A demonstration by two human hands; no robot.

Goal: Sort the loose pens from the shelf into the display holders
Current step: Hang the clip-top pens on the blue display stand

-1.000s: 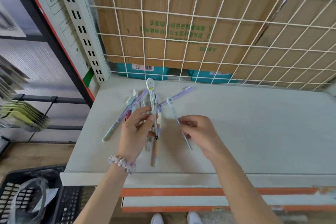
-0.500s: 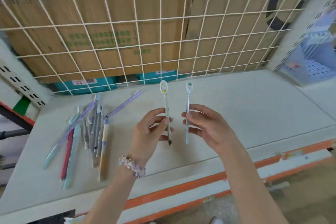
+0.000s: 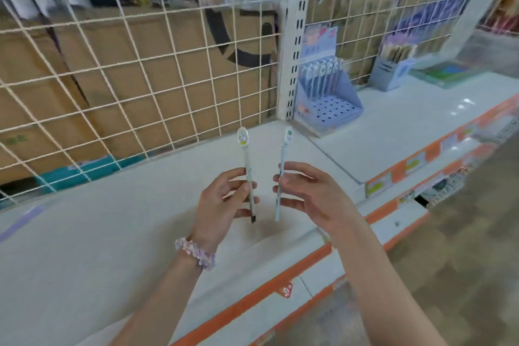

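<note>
Now, the moment in short lines:

Left hand: the left hand [image 3: 224,199] pinches a clear pen with a white oval topper [image 3: 247,174], held almost upright, tip down, above the shelf [image 3: 118,233].

Right hand: the right hand [image 3: 311,194] pinches a pale blue pen [image 3: 282,174] the same way, just beside the first one; the two pens do not touch.

What changed: half a second ago the pile of loose pens lay to the left of the hands. It is now out of the view, except one blurred purple pen [image 3: 21,222] far left at the edge. The view has turned to the right, and a blue display holder [image 3: 325,93] has come into sight.

Display holder: it stands ahead and to the right of the right hand, well apart, on the next shelf section. It has a row of similar pens at the back and a plate of free holes in front.

Second holder: a grey box with pens [image 3: 393,70] is farther right; its content is too blurred to tell.

Meaning for the task: the picking step seems finished and the carrying step is going on. Probably both pens go into the free holes, because their toppers look like the ones standing there.
</note>
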